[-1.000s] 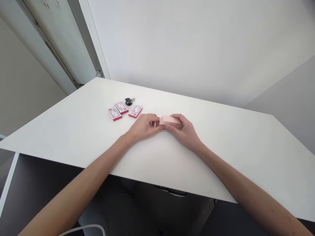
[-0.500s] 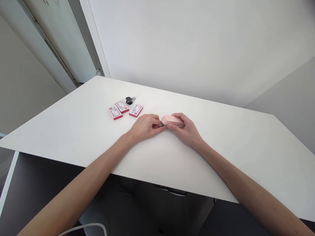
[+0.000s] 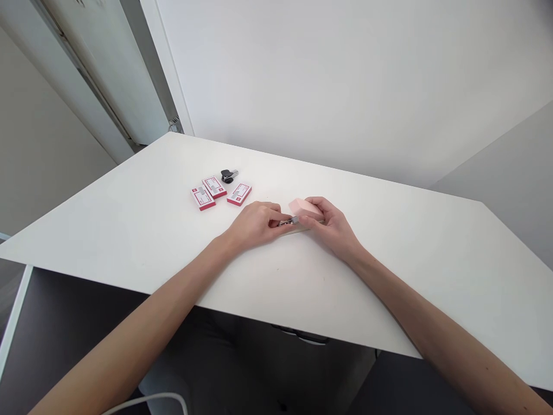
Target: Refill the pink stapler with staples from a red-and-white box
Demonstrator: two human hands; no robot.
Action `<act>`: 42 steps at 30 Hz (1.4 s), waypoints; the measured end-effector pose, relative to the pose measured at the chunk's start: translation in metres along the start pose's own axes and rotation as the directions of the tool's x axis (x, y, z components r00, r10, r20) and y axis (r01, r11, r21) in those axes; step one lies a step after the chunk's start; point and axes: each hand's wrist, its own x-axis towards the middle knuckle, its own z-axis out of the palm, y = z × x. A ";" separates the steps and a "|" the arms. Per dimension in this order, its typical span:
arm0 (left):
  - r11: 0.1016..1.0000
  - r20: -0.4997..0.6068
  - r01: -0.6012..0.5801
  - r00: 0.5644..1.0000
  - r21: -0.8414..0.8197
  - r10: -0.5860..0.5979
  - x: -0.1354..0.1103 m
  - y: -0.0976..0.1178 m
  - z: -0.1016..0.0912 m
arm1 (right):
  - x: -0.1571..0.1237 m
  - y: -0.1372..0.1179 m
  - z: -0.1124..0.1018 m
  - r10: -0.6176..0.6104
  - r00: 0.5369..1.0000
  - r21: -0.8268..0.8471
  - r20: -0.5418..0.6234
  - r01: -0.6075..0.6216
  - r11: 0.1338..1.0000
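Note:
Both hands are on a pink stapler (image 3: pixel 305 207) low over the middle of the white table. Its metal inner part shows between my hands, with the pink top tilted up from it. My left hand (image 3: pixel 256 223) pinches the stapler's front end with thumb and forefinger. Around its pink body and rear end, my right hand (image 3: pixel 330 226) is closed, the thumb on the near side. Fingers hide much of the base and the front end.
Left of my hands lie three red-and-white staple boxes (image 3: pixel 203 197) and a black staple remover (image 3: pixel 228 176). A white wall (image 3: pixel 345 86) rises behind the table (image 3: pixel 142 230). The table's near edge runs under my forearms.
The stapler's pink top has tilted up and back to the right, showing more of the metal part. My right hand has shifted slightly right; my left hand has hardly moved.

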 end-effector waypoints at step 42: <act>0.993 -0.017 0.055 0.998 0.104 -0.054 0.003 0.001 -0.004 | 0.026 0.016 -0.030 0.209 0.858 0.589 -0.470 0.129 0.798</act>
